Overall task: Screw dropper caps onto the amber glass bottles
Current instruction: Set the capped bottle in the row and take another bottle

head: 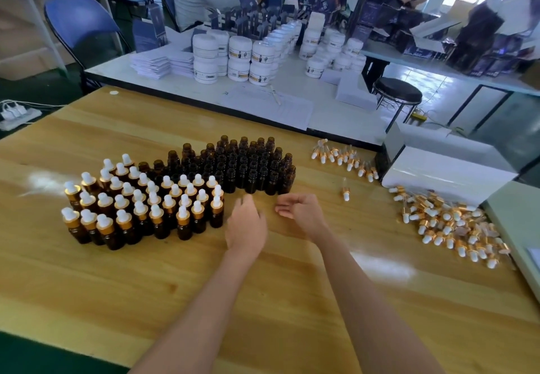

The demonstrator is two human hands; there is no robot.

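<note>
A head-worn camera looks down on a wooden tabletop [175,286]. Both bare forearms reach in from the near edge toward its middle.

The left hand [245,224] hovers back-up, fingers relaxed and loosely spread, holding nothing. The right hand [301,213] hovers just beside it, palm turned inward, fingers softly curled, also empty.

The uncapped amber bottles [248,166] stand upright in a tight block directly beyond both hands, toward the far edge. The closest of them are near the fingertips of the left hand. The capped bottles [140,207], with white bulbs and gold collars, stand upright to the left of the left hand.

The dropper caps lie to the right. A single dropper cap [346,192] lies alone on its side, right of the right hand, its long axis running from far edge to near edge with the bulb nearer. A large heap of caps [450,227] sits by the right edge, in front of a white box [444,175].

The right hand is the nearer one to the caps, and the left is nearer the bottles. The next step is likely a rightward reach for a cap.
</note>
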